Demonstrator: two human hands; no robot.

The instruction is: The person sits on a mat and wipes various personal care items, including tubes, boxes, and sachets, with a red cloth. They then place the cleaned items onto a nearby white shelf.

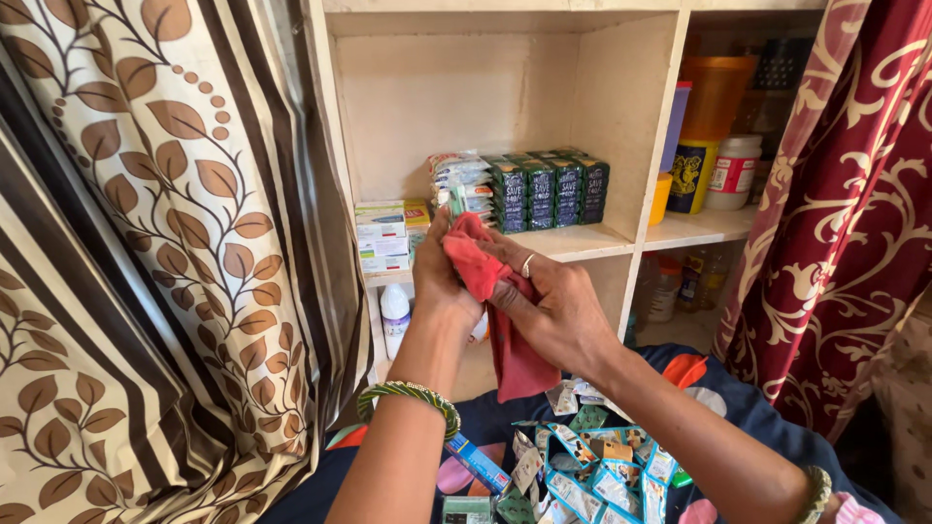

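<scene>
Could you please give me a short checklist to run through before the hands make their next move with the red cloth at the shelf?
1. Left hand grips the red cloth: ok, fingers wrapped round it.
2. Right hand also on the cloth: ok, pinching it from the right.
3. Small green item at the top of the cloth secured: cannot tell, mostly hidden.
4. Dark green packets stand in an orderly row on the shelf: ok.
5. White boxes stacked squarely: ok.
6. Sachets on the lap kept together: not ok, they lie loose in a heap.
</scene>
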